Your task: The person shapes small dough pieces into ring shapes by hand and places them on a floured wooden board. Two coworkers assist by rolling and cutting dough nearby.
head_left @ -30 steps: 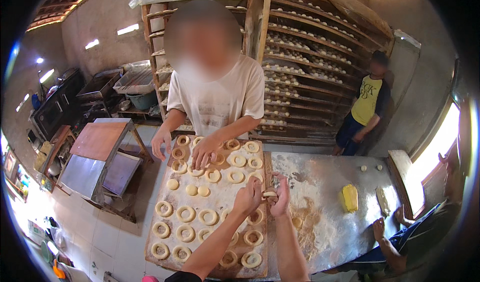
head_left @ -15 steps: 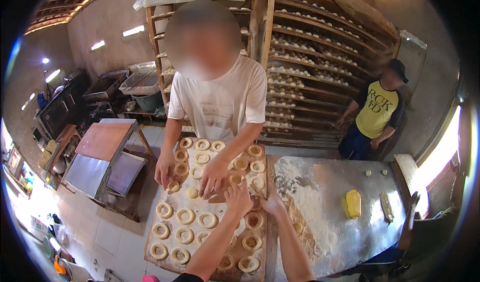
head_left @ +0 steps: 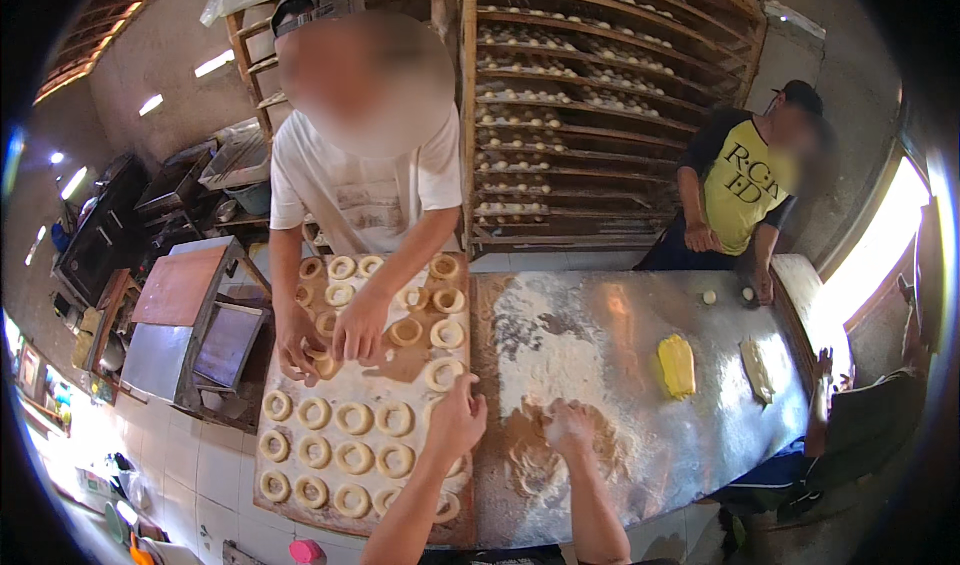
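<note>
My left hand (head_left: 455, 415) is at the board's right edge, fingers curled beside a pale dough ring (head_left: 443, 373); what they hold, if anything, is hidden. My right hand (head_left: 570, 425) dips into loose flour (head_left: 535, 360) on the metal table (head_left: 640, 465); its fingers are blurred. Rows of dough rings (head_left: 353, 417) lie on the floured board (head_left: 290, 375). Across it, a co-worker in a white T-shirt has both hands (head_left: 358, 330) down among dough pieces at the middle.
On the metal table lie a yellow lump (head_left: 676, 367), a pale wrapped strip (head_left: 757, 370) and small dough balls (head_left: 709, 297). A person in yellow (head_left: 740, 180) stands at the far right corner, another (head_left: 850, 425) at right. A dough rack (head_left: 570, 95) stands behind; a stand (head_left: 170, 295) is left.
My right hand has left the ring it held and moved right into the flour. The person in yellow has come to the table. The view has shifted.
</note>
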Motion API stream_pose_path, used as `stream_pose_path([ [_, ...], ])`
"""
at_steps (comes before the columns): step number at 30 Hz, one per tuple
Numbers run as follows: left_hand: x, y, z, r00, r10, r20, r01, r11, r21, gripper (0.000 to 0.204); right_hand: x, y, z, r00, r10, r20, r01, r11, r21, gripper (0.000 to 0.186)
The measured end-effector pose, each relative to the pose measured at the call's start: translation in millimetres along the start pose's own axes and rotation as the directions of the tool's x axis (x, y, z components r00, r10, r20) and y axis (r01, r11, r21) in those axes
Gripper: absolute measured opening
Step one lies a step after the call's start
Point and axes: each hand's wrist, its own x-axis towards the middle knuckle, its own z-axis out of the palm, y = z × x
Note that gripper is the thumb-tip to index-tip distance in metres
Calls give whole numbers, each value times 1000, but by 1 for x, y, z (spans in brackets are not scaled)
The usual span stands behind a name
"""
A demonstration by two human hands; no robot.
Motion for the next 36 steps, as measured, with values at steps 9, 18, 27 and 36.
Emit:
stream_pose_path([
  [9, -29, 27, 99, 940, -161, 301, 135, 985, 107, 30, -5, 33, -12, 958, -105, 269, -153, 606, 781, 35],
  [18, -39, 78, 87, 961, -103, 258, 198, 905, -376, 31, -30, 66, -82, 905, -424, 38, 116, 332, 936, 61],
  [27, -50, 101, 77, 988, 38, 148, -31, 998, -50, 25, -23, 20, -47, 853, -263, -451, 471, 762, 444, 57],
  [36, -57, 91, 85, 941, 245, -233, -336, 760, -556, 44, -46, 31, -64, 846, -531, -44, -239, -452, 859, 50],
])
